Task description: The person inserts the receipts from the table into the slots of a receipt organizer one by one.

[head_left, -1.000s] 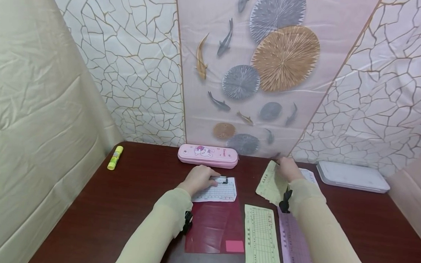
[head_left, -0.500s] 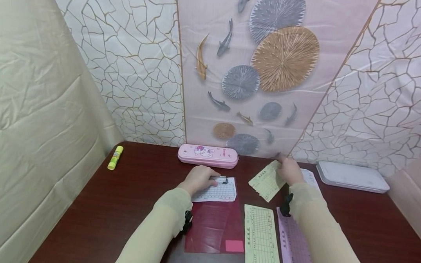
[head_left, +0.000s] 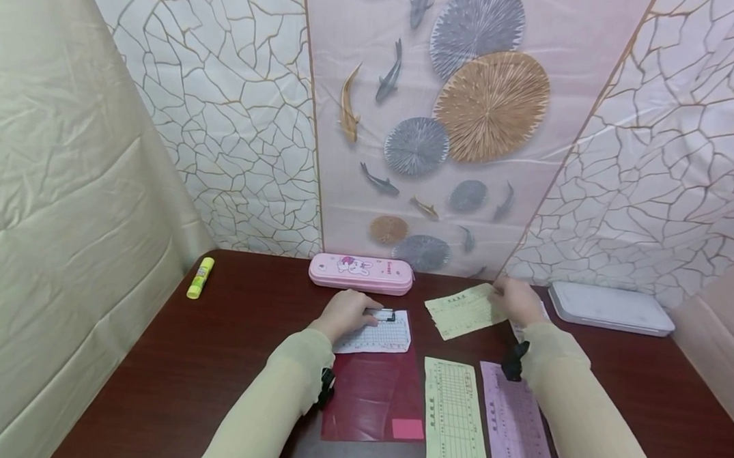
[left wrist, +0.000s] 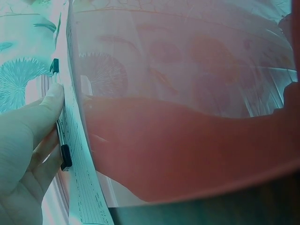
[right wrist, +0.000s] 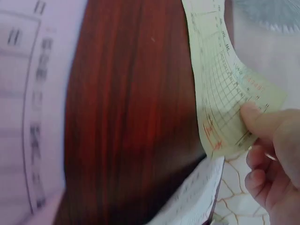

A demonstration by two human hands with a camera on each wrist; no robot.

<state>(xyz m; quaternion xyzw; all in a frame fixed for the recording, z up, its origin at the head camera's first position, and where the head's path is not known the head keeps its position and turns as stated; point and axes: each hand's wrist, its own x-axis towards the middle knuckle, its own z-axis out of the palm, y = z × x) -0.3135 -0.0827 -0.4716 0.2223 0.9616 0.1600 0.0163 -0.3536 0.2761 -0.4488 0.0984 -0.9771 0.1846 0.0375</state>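
At the top of a translucent red clip folder (head_left: 366,396), my left hand (head_left: 346,315) grips the metal clip (left wrist: 65,157), thumb on one side and fingers on the other. A white printed form (head_left: 387,337) lies under that clip on the folder. My right hand (head_left: 517,302) pinches one end of a yellow-green receipt slip (head_left: 464,312), thumb on its printed face, as the right wrist view shows. The slip slants leftward from the fingers, over the back of the table. Beneath the right hand lies a white slip (right wrist: 192,197), partly hidden.
A second yellow-green slip (head_left: 455,417) and a purple slip (head_left: 518,427) lie right of the folder. Along the back stand a pink pencil case (head_left: 361,274) and a white case (head_left: 611,309). A yellow glue stick (head_left: 201,278) lies at the far left.
The right hand has shifted slightly right, and the yellow-green slip it pinches has swung from hanging steeply to lying out leftward. The left hand has kept its hold on the clip.
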